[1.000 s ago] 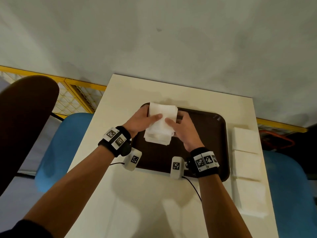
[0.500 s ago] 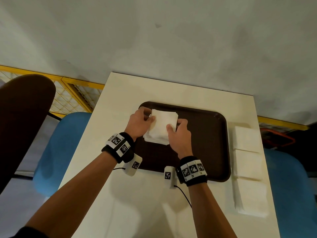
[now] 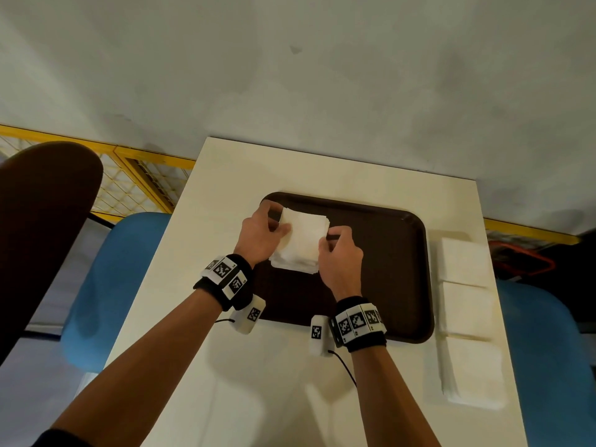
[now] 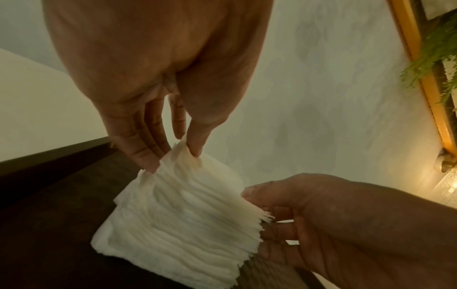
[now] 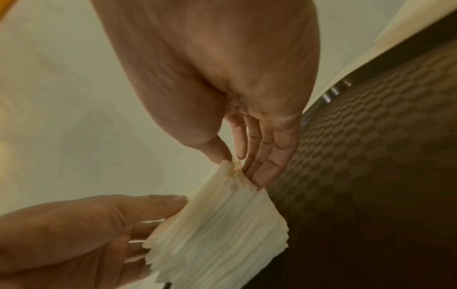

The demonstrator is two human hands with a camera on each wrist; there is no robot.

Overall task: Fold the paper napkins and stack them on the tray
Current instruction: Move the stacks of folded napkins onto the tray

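Napkin stack: a thick wad of white paper napkins, soft and crinkled, roughly square, its many thin layers fanned at the loose edges; it sat in the left part of the tray, centre of the head view, far edge lifted between both hands.
Left grip: the left hand grasped the stack's left edge, thumb lying on the top sheet and fingers curled toward the far corner; in the left wrist view its fingertips pinched a lifted corner of paper.
Right grip: the right hand grasped the stack's right edge, thumb above and fingers tucked under the fanned layers; in the right wrist view its fingertips met the upper corner of the stack.
Tray: a dark brown rectangular tray with rounded corners and a raised rim; its floor showed a fine woven checker texture in the right wrist view.
Loose napkins: three flat white napkin piles lay in a column just right of the tray, at the right of the frame.
Counter: a pale cream, smooth rectangular counter carried the tray and piles.
Wristbands: black wristbands bore white blocks printed with black-and-white square code markers; no readable writing.
Surroundings: blue chairs flanked the counter; a yellow mesh frame stood at the upper left.
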